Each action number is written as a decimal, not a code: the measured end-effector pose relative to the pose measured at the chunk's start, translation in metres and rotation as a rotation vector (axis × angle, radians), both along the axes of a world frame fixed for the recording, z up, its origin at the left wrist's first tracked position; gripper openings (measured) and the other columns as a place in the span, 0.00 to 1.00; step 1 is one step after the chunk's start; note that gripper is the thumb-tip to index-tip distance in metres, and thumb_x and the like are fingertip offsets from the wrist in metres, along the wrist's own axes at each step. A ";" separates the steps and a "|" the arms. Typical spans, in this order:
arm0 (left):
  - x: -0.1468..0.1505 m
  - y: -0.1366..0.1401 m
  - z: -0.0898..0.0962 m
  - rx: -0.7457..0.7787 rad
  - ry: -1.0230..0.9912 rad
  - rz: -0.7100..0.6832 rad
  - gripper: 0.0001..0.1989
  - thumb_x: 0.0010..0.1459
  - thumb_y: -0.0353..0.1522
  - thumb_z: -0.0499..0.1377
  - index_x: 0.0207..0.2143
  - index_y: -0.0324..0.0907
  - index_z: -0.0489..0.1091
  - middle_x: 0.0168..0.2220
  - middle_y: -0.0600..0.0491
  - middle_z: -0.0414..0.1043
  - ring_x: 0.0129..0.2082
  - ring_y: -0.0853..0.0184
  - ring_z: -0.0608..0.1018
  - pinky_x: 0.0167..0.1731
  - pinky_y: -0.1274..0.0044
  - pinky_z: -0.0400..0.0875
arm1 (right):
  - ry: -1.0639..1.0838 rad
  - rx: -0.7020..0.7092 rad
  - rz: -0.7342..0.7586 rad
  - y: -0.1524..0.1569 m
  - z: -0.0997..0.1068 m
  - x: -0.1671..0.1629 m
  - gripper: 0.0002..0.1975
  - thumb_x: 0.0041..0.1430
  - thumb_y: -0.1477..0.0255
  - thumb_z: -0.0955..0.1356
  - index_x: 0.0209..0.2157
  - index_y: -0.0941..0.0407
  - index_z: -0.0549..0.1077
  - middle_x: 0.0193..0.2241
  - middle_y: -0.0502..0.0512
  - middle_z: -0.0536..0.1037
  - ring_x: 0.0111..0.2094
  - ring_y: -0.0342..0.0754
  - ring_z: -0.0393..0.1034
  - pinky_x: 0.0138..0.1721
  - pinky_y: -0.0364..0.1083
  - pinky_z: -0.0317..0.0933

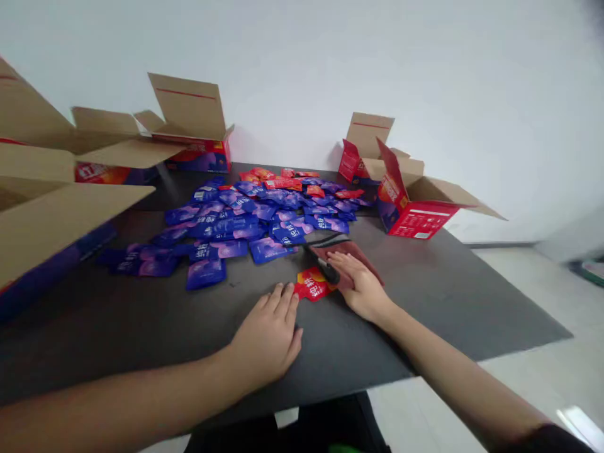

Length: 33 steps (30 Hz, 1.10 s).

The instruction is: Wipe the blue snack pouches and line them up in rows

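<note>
On the dark table, my left hand [268, 330] lies palm down with its fingers stretched out, fingertips at the left edge of a red sachet [312, 284]. My right hand [359, 286] rests flat over a brown, flat cloth-like piece [361, 257], its fingers extended. A black, rounded object [329, 272] sticks out beside the right fingers, over the red sachet; its kind is unclear. Beyond both hands spreads a heap of purple sachets [226, 226], with several red sachets [283, 183] mostly at its far side.
Open cardboard boxes stand around the heap: a large one [56, 214] at the left, another [202, 151] behind it, and a red box [419, 211] at the right with a further box [353, 160] behind. A pale wall [292, 75] closes off the back.
</note>
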<state>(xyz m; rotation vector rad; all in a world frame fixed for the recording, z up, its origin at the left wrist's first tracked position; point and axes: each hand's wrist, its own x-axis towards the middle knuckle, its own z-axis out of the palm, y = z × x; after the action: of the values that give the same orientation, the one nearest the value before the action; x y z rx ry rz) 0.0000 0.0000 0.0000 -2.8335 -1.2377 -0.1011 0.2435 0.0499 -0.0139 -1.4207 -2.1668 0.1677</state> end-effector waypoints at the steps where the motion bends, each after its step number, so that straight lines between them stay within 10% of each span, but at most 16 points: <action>1: 0.000 0.000 0.000 0.018 -0.009 -0.004 0.28 0.62 0.37 0.45 0.58 0.26 0.61 0.60 0.34 0.58 0.59 0.46 0.64 0.53 0.62 0.63 | -0.018 0.014 0.009 -0.006 0.001 -0.003 0.30 0.48 0.78 0.62 0.55 0.65 0.67 0.57 0.64 0.67 0.61 0.54 0.57 0.62 0.58 0.48; 7: -0.001 0.002 -0.001 0.041 -0.054 -0.033 0.24 0.62 0.36 0.47 0.52 0.30 0.70 0.52 0.36 0.70 0.54 0.49 0.70 0.53 0.62 0.63 | -0.094 -0.015 0.448 -0.026 0.012 -0.017 0.37 0.43 0.77 0.63 0.60 0.60 0.62 0.60 0.59 0.63 0.63 0.54 0.53 0.63 0.59 0.46; 13: -0.001 0.003 -0.002 0.089 -0.052 -0.022 0.27 0.61 0.36 0.48 0.56 0.27 0.64 0.59 0.34 0.61 0.58 0.47 0.66 0.51 0.63 0.65 | -0.006 0.013 -0.014 -0.016 0.011 -0.008 0.33 0.45 0.79 0.62 0.57 0.61 0.66 0.58 0.62 0.66 0.61 0.56 0.56 0.62 0.61 0.48; 19: -0.002 0.003 -0.003 0.068 -0.085 -0.045 0.22 0.61 0.35 0.48 0.49 0.31 0.72 0.49 0.38 0.73 0.52 0.50 0.72 0.53 0.62 0.63 | -0.088 -0.060 0.495 -0.024 0.017 -0.021 0.36 0.44 0.78 0.63 0.59 0.59 0.63 0.60 0.58 0.63 0.63 0.52 0.53 0.64 0.57 0.45; 24: -0.002 0.004 -0.003 0.093 -0.072 -0.032 0.27 0.61 0.36 0.48 0.56 0.26 0.65 0.58 0.34 0.62 0.57 0.46 0.66 0.51 0.62 0.65 | 0.017 -0.015 0.054 -0.015 0.015 -0.009 0.31 0.49 0.78 0.62 0.58 0.58 0.65 0.59 0.61 0.65 0.61 0.54 0.56 0.62 0.61 0.48; 30: -0.001 0.003 -0.002 0.069 -0.064 -0.032 0.23 0.61 0.36 0.48 0.51 0.31 0.70 0.52 0.37 0.70 0.54 0.50 0.70 0.52 0.62 0.63 | -0.051 -0.041 0.453 -0.019 0.014 -0.013 0.35 0.44 0.78 0.64 0.58 0.59 0.64 0.60 0.59 0.64 0.62 0.53 0.54 0.64 0.59 0.43; 33: -0.001 0.003 -0.002 0.086 -0.057 -0.033 0.25 0.61 0.36 0.48 0.54 0.29 0.67 0.56 0.36 0.66 0.56 0.48 0.68 0.52 0.62 0.64 | -0.002 -0.020 0.188 -0.013 0.015 -0.007 0.32 0.45 0.79 0.63 0.55 0.59 0.68 0.57 0.62 0.68 0.60 0.55 0.58 0.63 0.62 0.44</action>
<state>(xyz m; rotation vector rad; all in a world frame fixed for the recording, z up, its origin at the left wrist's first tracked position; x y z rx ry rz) -0.0008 0.0028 -0.0018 -2.7961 -1.1673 -0.2327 0.2367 0.0371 0.0009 -1.2263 -2.3049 0.2572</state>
